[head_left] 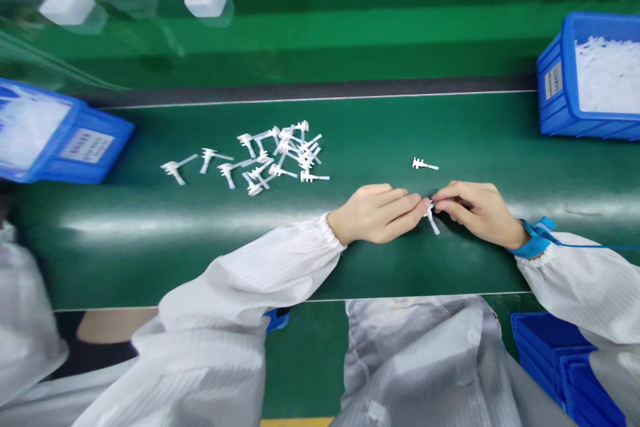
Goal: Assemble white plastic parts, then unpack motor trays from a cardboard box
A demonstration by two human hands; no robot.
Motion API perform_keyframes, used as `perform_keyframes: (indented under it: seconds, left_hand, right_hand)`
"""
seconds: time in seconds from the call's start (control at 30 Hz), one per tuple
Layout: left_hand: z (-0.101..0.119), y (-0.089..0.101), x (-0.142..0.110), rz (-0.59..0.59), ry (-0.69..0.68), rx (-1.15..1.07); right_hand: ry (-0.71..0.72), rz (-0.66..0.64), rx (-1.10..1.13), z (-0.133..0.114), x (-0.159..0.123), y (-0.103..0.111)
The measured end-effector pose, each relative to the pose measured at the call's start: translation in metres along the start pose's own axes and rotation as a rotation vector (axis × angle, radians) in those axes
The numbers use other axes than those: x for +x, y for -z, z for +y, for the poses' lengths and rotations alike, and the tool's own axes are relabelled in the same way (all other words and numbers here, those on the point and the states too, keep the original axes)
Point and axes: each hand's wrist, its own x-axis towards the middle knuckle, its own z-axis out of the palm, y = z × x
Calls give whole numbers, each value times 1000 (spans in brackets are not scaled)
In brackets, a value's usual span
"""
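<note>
Glossy green counter carries loose white fittings between two blue bins; left hand and right hand pinch one small white piece between them.

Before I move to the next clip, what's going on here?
The person's left hand and right hand pinch a small white branched part over the glossy green work surface. One similar white piece lies just beyond; a loose cluster of white branched pieces lies to the left. The left blue plastic bin and right blue plastic bin both hold small white contents.
</note>
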Motion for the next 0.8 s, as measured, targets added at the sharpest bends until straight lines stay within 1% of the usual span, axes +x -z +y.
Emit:
perform_keyframes:
  seconds: [0.07,0.1,0.2,0.27,0.4,0.43,0.5,0.57,0.63,0.7,0.8]
  left_hand:
    - [1,-2,0,-41,23,23]
    - [1,-3,0,-24,17,37]
    - [3,-4,0,123,-46,104]
    - [3,-4,0,174,-63,133]
    - [-3,0,-6,127,-26,160]
    - [-7,3,-11,121,4,179]
    - [-16,10,-25,156,99,239]
    - [-26,17,-44,224,240,311]
    - [-35,24,-64,266,396,354]
    - [-40,29,-83,253,533,363]
    - [-43,33,-101,192,682,360]
  right_hand:
    - [10,12,-16,-1,0,1]
    - [14,14,-22,-1,0,1]
    - [29,9,-40,-2,0,1]
    - [48,17,-42,-2,0,1]
    - [58,60,-18,-1,-2,-1]
    - [46,65,-7,-1,-2,-1]
    - [20,62,5,-1,-2,-2]
    - [11,50,-11,-1,-2,-3]
    - [19,28,-52,-1,-1,-4]
    - [33,3,-90,1,0,-6]
    - [42,-25,-102,4,1,-8]
